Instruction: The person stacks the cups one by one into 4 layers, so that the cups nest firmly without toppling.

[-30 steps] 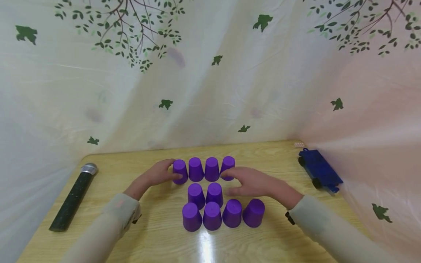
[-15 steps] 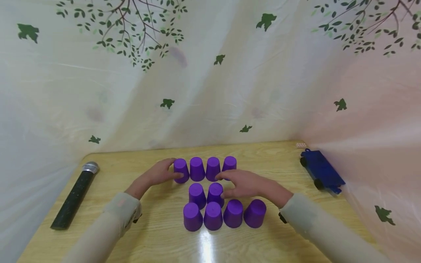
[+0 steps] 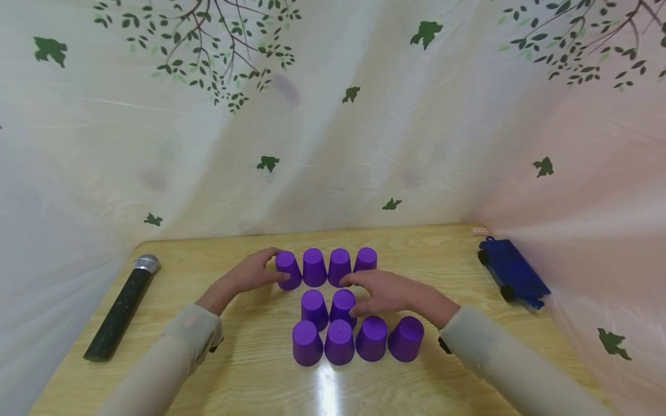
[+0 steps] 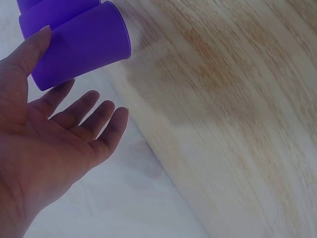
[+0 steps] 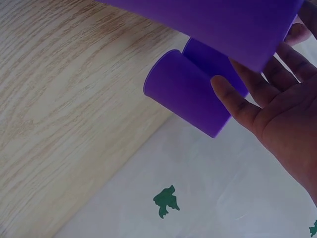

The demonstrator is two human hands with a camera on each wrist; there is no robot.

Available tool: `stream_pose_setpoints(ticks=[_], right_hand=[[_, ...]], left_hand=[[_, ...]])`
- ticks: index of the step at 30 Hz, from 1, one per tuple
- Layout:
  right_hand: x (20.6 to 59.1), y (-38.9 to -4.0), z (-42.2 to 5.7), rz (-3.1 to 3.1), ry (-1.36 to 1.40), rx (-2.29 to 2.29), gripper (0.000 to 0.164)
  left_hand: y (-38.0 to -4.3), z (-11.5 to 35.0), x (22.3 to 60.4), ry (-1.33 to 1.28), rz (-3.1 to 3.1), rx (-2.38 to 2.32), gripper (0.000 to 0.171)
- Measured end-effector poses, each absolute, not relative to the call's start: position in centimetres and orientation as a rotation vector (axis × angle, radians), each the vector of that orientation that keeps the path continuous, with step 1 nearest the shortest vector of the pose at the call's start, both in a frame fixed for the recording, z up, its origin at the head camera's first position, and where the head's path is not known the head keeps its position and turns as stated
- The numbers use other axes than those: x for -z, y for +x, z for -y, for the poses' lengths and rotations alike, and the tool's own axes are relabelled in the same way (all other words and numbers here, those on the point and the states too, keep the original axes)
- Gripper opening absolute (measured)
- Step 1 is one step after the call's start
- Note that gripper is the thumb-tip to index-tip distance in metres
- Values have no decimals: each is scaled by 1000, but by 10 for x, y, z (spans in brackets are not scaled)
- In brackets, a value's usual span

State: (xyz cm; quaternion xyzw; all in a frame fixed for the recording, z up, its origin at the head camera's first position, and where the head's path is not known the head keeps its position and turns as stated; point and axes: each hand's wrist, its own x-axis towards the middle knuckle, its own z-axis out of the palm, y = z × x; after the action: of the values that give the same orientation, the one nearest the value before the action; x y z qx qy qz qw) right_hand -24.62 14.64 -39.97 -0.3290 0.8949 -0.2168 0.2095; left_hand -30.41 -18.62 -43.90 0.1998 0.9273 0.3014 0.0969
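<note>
Several purple cups stand upside down in three rows on the table. My left hand [image 3: 255,270] holds the leftmost cup [image 3: 288,267] of the back row between thumb and index finger; in the left wrist view that cup [image 4: 84,49] has the thumb on its side, the other fingers spread loosely. My right hand [image 3: 387,290] is around the right cup [image 3: 342,300] of the middle row, thumb on the near side and index finger behind. In the right wrist view this cup [image 5: 223,25] looms close, and the fingers [image 5: 237,104] overlap back-row cups [image 5: 188,94].
Beside the middle row's left cup [image 3: 314,309], a front row of cups [image 3: 307,344] stands nearest me. A microphone [image 3: 122,309] lies on the left of the table [image 3: 234,370]. A blue toy vehicle [image 3: 512,271] is at the right edge, by the leaf-printed curtain [image 3: 312,127].
My right hand has moved left from beside the cups to the right cup of the middle row. The left hand has stayed at the leftmost back cup.
</note>
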Motion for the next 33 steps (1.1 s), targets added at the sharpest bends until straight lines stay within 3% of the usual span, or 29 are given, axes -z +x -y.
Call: stream_pose_setpoints(ticks=[33], right_hand=[[408,-244,-139,-2486,-919,599,57]], left_hand=[[-302,187,441,598,-2770,-873,58]])
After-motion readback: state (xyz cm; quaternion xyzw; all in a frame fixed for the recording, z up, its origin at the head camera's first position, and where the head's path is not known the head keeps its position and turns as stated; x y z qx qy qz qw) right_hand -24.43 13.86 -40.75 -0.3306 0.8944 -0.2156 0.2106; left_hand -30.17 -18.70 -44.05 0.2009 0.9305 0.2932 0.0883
